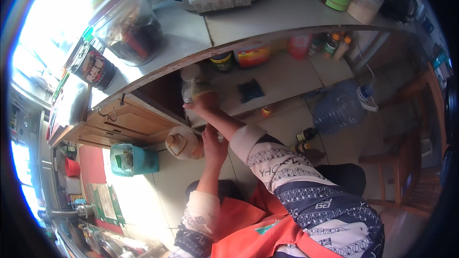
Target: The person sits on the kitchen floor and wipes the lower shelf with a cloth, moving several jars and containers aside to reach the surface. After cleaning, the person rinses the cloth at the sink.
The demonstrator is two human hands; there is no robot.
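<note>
My right hand reaches into the lower shelf of the tiled counter and is closed around a clear jar with yellowish contents. Another clear container stands just behind it. Lower down, my left hand is near the shelf's front edge, beside a large plastic jug with a tan cap on the floor; whether it grips something small and pale is hard to tell. A dark folded cloth or packet lies on the shelf to the right.
Sauce bottles and a red-and-yellow tub stand at the shelf's back. On the floor are a small red jar, dark bottles, a large water bottle and a turquoise bin. A wooden chair is at right.
</note>
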